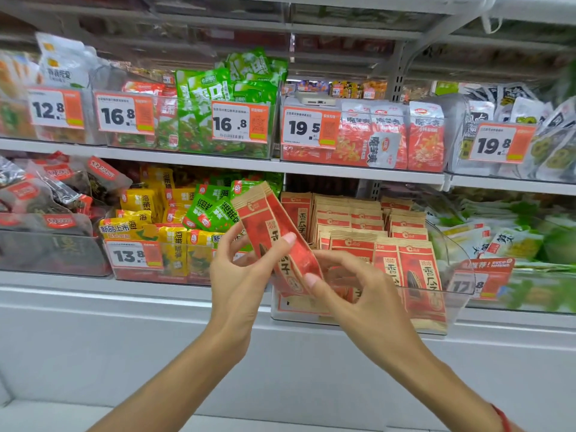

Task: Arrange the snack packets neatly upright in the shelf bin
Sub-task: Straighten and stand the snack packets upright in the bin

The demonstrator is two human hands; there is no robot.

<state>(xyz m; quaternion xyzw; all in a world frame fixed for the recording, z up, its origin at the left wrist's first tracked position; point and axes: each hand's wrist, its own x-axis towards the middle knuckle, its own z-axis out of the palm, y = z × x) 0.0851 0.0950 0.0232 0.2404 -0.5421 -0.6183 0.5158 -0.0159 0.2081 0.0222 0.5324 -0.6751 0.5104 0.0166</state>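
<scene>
Red-and-kraft packets (274,232), a small stack of them, sit tilted in both hands in front of a shop shelf, seen from the head camera, the only view. Left hand (240,275) grips the stack from its left edge, thumb across the printed face and fingers curled behind; right hand (358,294) pinches the lower end between thumb and fingertips (311,279), the other fingers loosely bent. Long axis of the stack runs from upper left, where the kraft top edge points toward the green and yellow packs (212,210), down to lower right, where the bottom end hangs at the front left corner of the clear bin (452,310). That bin lies just to the right of and behind the hands, and holds rows of matching packets (414,269) standing upright, printed faces forward. Its left front part, directly behind the held stack, is mostly hidden, so whether a free slot waits there cannot be told. Judging from this, the move ahead turns on swinging the top end rightward until the stack stands vertical, then lowering it a short way into the bin; the right hand is the nearer one to the bin, the left steadies from outside. A price tag (134,255) marks the neighbouring bin.
</scene>
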